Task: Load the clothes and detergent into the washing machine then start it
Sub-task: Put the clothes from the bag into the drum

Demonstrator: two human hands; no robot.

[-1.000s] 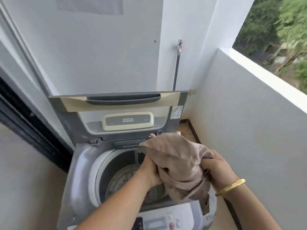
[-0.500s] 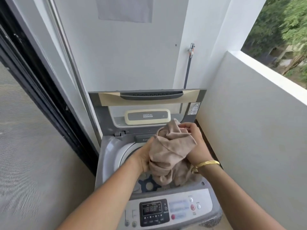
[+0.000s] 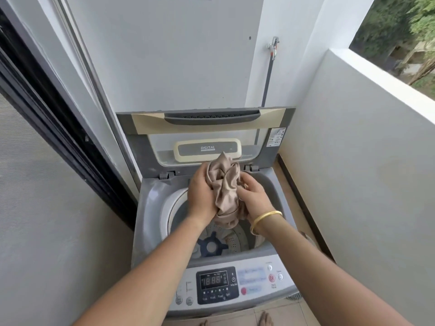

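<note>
We stand on a narrow balcony with white walls, a dark-framed sliding door beside our left arm and trees beyond the parapet past our right arm. Below our hands is the grey top-loading washing machine [image 3: 150, 208], its lid [image 3: 207, 128] raised upright against the wall beyond our fingers. Our left hand [image 3: 202, 191] is closed around the left side of a bunched beige garment [image 3: 224, 184], and our right hand [image 3: 254, 196], with a gold bangle [image 3: 264, 220] on its wrist, grips the right side with curled fingers. The garment sits between both hands, above the open drum [image 3: 226, 238], its lower end hanging down toward the tub. Directly beneath our wrists we see the blue pulsator [image 3: 211, 245] at the drum's bottom. Nearer to us than the hands, under our forearms, lies the control panel [image 3: 217, 284] with its digital display lit.
</note>
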